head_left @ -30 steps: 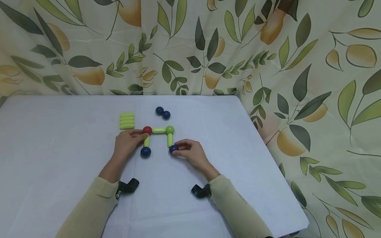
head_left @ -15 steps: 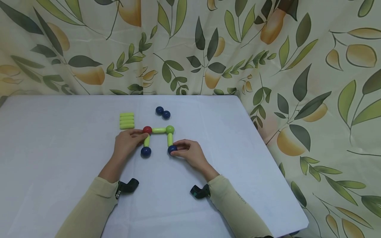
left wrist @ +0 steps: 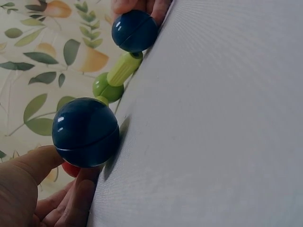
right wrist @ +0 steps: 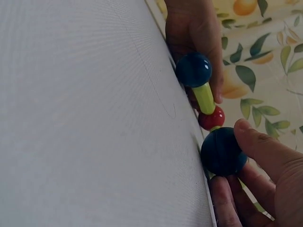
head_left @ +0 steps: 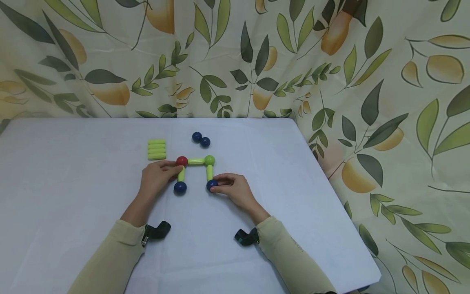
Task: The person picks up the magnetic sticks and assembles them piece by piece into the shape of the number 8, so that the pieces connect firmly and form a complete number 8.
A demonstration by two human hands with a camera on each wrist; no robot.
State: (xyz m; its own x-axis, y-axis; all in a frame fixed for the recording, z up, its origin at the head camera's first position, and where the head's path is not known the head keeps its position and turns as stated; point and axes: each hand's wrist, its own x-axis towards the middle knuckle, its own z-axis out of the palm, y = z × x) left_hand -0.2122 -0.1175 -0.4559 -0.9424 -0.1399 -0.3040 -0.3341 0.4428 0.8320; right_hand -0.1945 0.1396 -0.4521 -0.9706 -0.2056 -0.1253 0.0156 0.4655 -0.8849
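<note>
Just left of centre in the head view, the left hand [head_left: 157,175] pinches the red ball [head_left: 181,160] and the right hand [head_left: 236,188] grips the right blue ball [head_left: 209,185] of a ball-and-rod shape [head_left: 196,161]; a faint mark [head_left: 298,244] on the right sleeve [head_left: 286,255] is too small to read. Only there do stacked rods [head_left: 156,149] and two loose blue balls [head_left: 205,142] show, at upper left of centre. The left wrist view reveals a seam round the left blue ball [left wrist: 86,130], which mostly hides the red one.
</note>
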